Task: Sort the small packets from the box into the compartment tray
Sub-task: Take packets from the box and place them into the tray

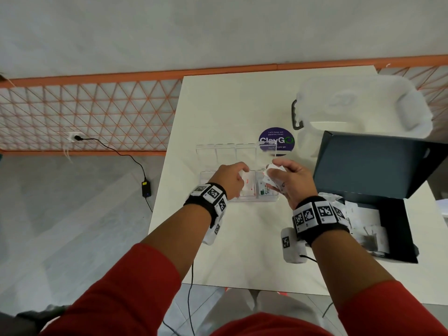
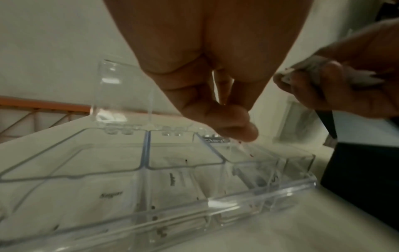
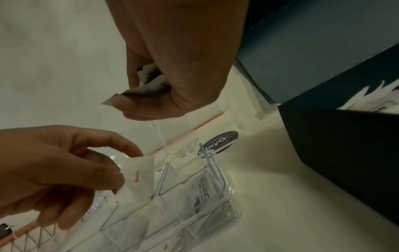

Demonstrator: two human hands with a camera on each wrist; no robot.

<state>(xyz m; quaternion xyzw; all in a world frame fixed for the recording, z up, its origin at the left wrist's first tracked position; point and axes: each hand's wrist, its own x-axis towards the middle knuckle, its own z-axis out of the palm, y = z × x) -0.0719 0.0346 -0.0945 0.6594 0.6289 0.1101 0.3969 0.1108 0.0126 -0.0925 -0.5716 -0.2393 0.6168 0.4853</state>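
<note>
Over the clear, hard-walled compartment tray [image 1: 244,198] on the smooth white surface [image 1: 225,112], the left hand [image 1: 229,179] pinches a thin white salt packet [image 3: 138,180] above a compartment, while the right hand [image 1: 291,181] clutches a crumpled paper packet bundle [image 1: 275,177] beside the open dark cardboard box [image 1: 378,170].

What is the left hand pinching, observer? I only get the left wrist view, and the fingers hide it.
Observer: The right wrist view shows the left hand pinching a white packet with red print.
Operator: Is it in the tray yet?
Observer: No, it hangs over the clear tray, not released.
Operator: Any left in the box?
Observer: Yes, the head view shows white packets inside the dark box.
</note>
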